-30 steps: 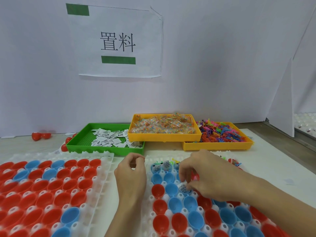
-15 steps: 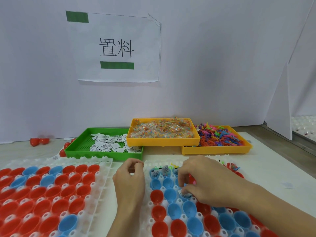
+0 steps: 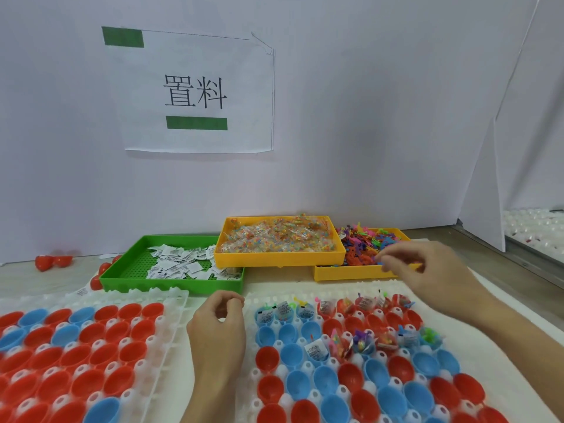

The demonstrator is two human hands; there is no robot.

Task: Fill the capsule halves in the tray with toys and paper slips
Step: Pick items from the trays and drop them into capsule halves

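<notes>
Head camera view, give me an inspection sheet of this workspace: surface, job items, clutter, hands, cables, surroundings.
Surface: white mat under the trays.
Job's things: right capsule tray, back rows partly filled, nearer halves empty; left capsule tray all empty; green tray of paper slips; yellow tray of bagged toys; second yellow tray of loose coloured toys.
Clutter: red capsule halves loose at the back left.
Hands: left hand curled between the capsule trays, contents unclear; right hand over the loose toys, fingers pinched, grasp unclear.
Cables: nothing seen.
Surroundings: white backdrop with paper sign.
</notes>
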